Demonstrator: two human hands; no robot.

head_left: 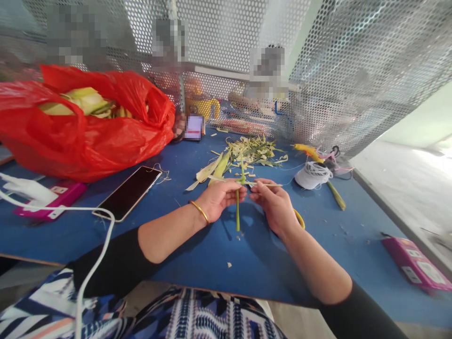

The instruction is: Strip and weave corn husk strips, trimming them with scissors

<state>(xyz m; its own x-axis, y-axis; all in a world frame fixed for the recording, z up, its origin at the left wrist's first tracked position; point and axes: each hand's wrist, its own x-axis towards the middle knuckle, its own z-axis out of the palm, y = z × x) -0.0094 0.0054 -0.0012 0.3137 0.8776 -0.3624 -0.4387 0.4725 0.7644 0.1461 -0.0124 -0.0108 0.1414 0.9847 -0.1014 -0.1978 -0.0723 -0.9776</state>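
My left hand (221,197) is closed in a pinch on a thin green leaf stem (238,212) that hangs down over the blue table (219,249). My right hand (271,200) is closed too, pinching a pale leaf strip (268,184) that runs across to the left hand. Both hands meet above the table's middle. A gold bangle sits on my left wrist. Yellow-handled scissors (300,219) peek out from under my right wrist.
A red plastic bag (88,132) full of leaves lies at the left. A phone (129,192) and a pink box (52,200) lie near it. Leaf trimmings (247,153) pile beyond my hands, a white thread spool (312,175) at right. Perforated metal screens stand behind.
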